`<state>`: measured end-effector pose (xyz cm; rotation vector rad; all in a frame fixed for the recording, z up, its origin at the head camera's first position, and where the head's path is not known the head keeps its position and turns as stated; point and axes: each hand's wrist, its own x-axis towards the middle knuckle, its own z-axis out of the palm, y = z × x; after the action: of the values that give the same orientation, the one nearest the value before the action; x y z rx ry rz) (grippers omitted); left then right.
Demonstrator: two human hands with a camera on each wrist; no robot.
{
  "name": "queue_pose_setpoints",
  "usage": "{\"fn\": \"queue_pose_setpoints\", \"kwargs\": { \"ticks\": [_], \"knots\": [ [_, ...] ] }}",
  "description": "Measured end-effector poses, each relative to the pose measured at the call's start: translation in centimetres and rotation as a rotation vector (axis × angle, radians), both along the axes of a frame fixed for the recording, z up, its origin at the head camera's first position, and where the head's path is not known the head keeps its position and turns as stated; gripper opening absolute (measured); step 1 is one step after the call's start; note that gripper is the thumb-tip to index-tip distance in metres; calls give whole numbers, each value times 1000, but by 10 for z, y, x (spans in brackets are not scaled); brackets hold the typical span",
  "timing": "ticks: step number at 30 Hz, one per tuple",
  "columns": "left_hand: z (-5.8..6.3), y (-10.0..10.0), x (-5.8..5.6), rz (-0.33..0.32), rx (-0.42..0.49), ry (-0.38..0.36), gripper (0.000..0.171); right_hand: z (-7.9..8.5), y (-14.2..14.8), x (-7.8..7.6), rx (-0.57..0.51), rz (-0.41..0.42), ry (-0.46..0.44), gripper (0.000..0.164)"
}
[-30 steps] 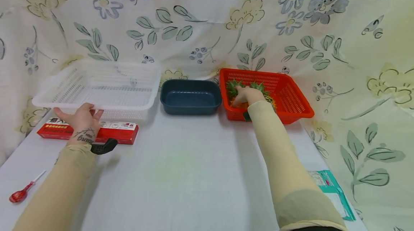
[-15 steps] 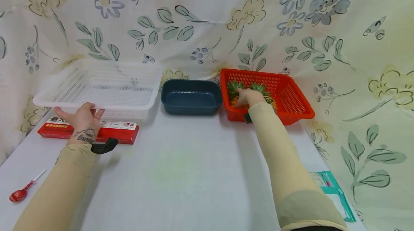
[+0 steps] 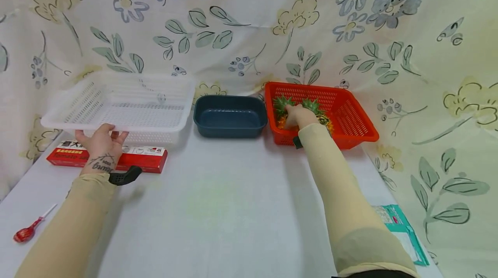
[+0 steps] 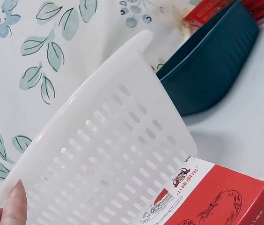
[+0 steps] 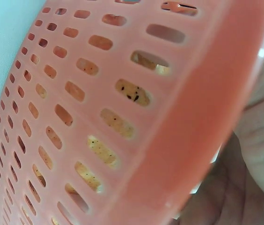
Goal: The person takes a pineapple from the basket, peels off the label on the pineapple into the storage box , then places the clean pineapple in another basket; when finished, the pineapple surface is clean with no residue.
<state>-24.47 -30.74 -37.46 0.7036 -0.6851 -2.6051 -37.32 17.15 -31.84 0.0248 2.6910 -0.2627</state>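
My left hand (image 3: 102, 144) is at the front rim of the white plastic basket (image 3: 163, 129), its fingers pinching the edge. In the left wrist view a fingertip (image 4: 15, 204) lies against the basket's outer wall, near the rim. My right hand (image 3: 299, 116) reaches over the front rim of the red basket (image 3: 355, 124) and grips the left pineapple (image 3: 282, 120) just below its green crown. A second pineapple (image 3: 311, 105) lies beside it, partly behind the hand. Through the slots in the right wrist view show speckled yellow patches; the right fingertips are hidden there.
A dark blue tub (image 3: 229, 133) stands between the two baskets. A red and white tomato-print box (image 3: 144, 159) lies in front of the white basket. A lollipop (image 3: 29, 232) is at the left, a teal packet (image 3: 404, 230) by the right edge. Floral cloth (image 3: 249, 31) hangs behind.
My left thumb has moved slightly right along the white basket's rim, closer to the fingers. The right hand stays at the same pineapple, nearly still.
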Motion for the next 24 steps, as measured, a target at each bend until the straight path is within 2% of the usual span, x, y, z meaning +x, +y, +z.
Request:
{"fn": "queue_pose_setpoints", "kwargs": {
  "ticks": [6,14,24],
  "knots": [
    [0,1,0,-5,-8,10,86,0,2,1,-10,2,7,87],
    [0,0,-1,-16,-42,-35,93,0,2,4,1,13,10,87],
    [-2,1,0,-17,-45,-9,89,-4,3,0,-33,2,22,90]
  ]
}}
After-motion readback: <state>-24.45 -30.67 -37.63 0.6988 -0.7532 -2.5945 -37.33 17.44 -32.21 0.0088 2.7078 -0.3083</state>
